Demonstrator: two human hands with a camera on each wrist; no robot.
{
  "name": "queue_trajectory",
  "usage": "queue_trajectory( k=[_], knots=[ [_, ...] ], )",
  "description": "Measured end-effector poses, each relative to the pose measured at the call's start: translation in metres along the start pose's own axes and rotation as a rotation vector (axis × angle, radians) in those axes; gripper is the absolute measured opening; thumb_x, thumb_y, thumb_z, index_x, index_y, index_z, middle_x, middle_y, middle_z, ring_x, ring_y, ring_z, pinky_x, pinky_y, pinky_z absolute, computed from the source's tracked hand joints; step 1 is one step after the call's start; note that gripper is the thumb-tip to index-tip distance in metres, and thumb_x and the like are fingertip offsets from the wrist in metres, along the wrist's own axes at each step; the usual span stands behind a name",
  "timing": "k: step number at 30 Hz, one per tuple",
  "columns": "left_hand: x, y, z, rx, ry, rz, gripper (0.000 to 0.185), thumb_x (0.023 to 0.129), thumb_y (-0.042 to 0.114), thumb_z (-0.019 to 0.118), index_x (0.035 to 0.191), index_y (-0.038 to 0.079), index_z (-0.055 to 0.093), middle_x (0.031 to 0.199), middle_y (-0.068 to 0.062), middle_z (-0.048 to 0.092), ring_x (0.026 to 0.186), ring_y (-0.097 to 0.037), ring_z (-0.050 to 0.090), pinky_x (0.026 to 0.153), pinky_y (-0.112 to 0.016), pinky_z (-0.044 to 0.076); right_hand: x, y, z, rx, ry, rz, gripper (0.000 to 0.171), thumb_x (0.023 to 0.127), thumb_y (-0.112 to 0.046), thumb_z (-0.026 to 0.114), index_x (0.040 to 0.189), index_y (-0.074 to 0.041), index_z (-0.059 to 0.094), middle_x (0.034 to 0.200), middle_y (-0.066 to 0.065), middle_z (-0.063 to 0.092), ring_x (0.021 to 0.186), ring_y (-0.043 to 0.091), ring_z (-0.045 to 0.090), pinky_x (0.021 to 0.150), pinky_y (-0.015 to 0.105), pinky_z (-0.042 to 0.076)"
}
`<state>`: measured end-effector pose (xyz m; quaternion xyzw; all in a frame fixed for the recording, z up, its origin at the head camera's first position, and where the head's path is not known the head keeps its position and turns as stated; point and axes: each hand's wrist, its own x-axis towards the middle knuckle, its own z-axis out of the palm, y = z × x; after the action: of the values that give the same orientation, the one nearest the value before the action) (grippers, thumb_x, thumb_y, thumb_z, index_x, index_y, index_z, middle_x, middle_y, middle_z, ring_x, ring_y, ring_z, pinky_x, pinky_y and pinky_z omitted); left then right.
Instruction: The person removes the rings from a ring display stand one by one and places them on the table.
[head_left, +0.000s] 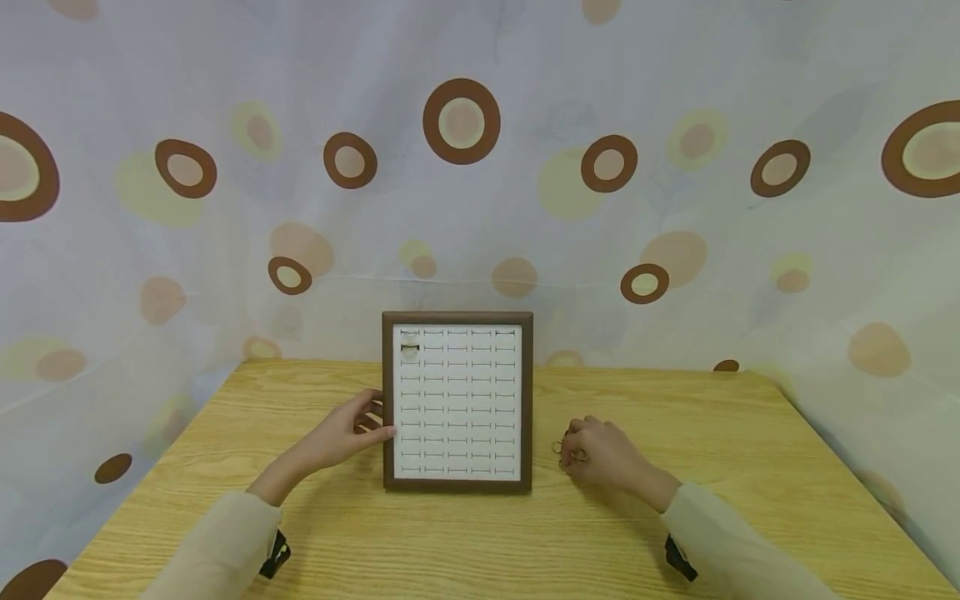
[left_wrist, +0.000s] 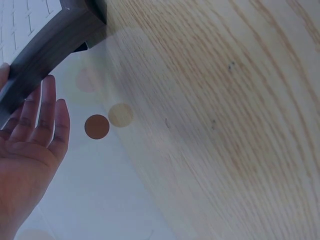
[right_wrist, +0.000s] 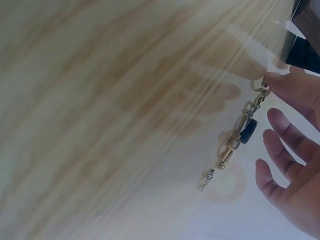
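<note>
1. Wooden table [head_left: 465, 542], light oak grain, fills the lower part of the head view; back edge runs left to right behind the tray, corners rounded.
2. Curtain [head_left: 675, 100], pale and sheer, printed with brown rings and tan and yellow spots, hangs behind the table and wraps round both sides, closing off the room.
3. Ring display tray [head_left: 457, 402] sits at table centre, dark brown frame, white insert with rows of slots, its top tilted back toward the curtain.
4. One ring [head_left: 409, 347] sits in the tray's left column, second row from the top; the other slots look bare, small at this size.
5. Left hand [head_left: 347, 437] rests against the tray's left frame edge, fingers straight and relaxed, tips touching the wood, holding nothing. In the left wrist view the fingers [left_wrist: 47, 107] lie along the dark frame [left_wrist: 47, 50].
6. Right hand [head_left: 603, 454] lies on the table just right of the tray, apart from it, fingers curled over a small cluster of rings [head_left: 567, 451].
7. Right wrist view: the rings [right_wrist: 245, 127] are gold-coloured, strung out in a line on the tabletop, one with a dark stone; a fingertip [right_wrist: 280, 82] touches the top end of the line, the other fingers hover loose beside it. Whether it pinches one, I cannot tell.
8. Cream sleeves [head_left: 225, 542] on both forearms, a black strap at each wrist.
9. Table surface otherwise shows only wood grain and soft shadows of the hands.
</note>
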<state>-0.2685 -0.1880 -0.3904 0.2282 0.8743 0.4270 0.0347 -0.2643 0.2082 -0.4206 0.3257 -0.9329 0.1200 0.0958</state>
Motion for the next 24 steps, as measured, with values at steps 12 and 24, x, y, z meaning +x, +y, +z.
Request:
queue_trajectory(
  k=[12, 24],
  knots=[
    [0.001, -0.004, 0.001, -0.001, 0.006, 0.009, 0.052, 0.088, 0.024, 0.062, 0.128, -0.002, 0.040, 0.109, -0.015, 0.058, 0.094, -0.021, 0.060, 0.077, -0.028, 0.050, -0.001, 0.004, 0.000, 0.043, -0.046, -0.014, 0.013, 0.071, -0.011, 0.075, 0.070, -0.021, 0.066, 0.076, -0.010, 0.054, 0.074, 0.009, 0.047, 0.061, 0.026, 0.038],
    [-0.009, 0.031, -0.004, 0.008, -0.005, -0.004, 0.046, 0.089, 0.015, 0.060, 0.125, -0.007, 0.041, 0.107, -0.020, 0.058, 0.095, -0.028, 0.060, 0.080, -0.035, 0.049, 0.002, 0.005, -0.004, 0.064, -0.034, -0.038, 0.010, 0.072, -0.013, 0.075, 0.072, -0.020, 0.067, 0.075, -0.009, 0.056, 0.070, 0.009, 0.047, 0.060, 0.023, 0.038]
  ],
)
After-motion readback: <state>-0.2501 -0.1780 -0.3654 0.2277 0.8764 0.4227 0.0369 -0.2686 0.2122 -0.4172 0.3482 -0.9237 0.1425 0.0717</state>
